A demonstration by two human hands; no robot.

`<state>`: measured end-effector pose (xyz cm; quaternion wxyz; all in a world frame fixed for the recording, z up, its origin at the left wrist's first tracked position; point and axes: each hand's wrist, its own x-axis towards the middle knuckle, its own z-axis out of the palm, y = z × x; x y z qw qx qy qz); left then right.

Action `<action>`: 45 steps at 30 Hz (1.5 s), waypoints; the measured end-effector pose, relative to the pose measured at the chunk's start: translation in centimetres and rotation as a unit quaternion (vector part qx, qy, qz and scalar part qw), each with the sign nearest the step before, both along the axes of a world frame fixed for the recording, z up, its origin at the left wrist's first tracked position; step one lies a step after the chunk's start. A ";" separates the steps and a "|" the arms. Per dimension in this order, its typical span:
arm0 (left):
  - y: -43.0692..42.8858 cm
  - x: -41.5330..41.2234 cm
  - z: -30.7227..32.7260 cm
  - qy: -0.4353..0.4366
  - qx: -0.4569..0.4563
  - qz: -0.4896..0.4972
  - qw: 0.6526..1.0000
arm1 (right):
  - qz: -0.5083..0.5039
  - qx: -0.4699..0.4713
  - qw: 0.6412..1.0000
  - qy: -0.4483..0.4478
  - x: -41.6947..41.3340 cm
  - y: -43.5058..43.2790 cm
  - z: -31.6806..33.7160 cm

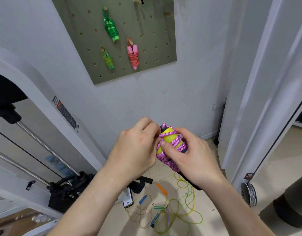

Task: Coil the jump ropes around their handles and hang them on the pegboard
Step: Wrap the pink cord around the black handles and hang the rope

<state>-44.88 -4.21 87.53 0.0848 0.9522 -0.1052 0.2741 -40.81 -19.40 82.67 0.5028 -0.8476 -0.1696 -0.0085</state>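
A pink braided jump rope (178,145) is coiled around its yellow and black handles (167,136) in front of me. My right hand (192,157) grips the bundle from the right, thumb pressed on the coils. My left hand (138,147) pinches a strand of the pink rope near the top of the handles. On the wall above hangs the grey-green pegboard (147,68) with three coiled ropes on pegs: a green one (111,28), a yellow-green one (107,59) and a pink-red one (134,56).
On the tiled floor below lie several loose ropes: a yellow-green one (186,206), a tan one (138,213), plus orange (161,189) and blue (142,199) handles. A gym machine (44,150) stands at the left. A white door frame (249,99) stands at the right.
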 end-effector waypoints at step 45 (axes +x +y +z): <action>5.2 1.0 0.3 0.208 -0.060 -0.038 0.976 | 0.143 -0.095 0.985 0.022 0.2 -0.3 -0.2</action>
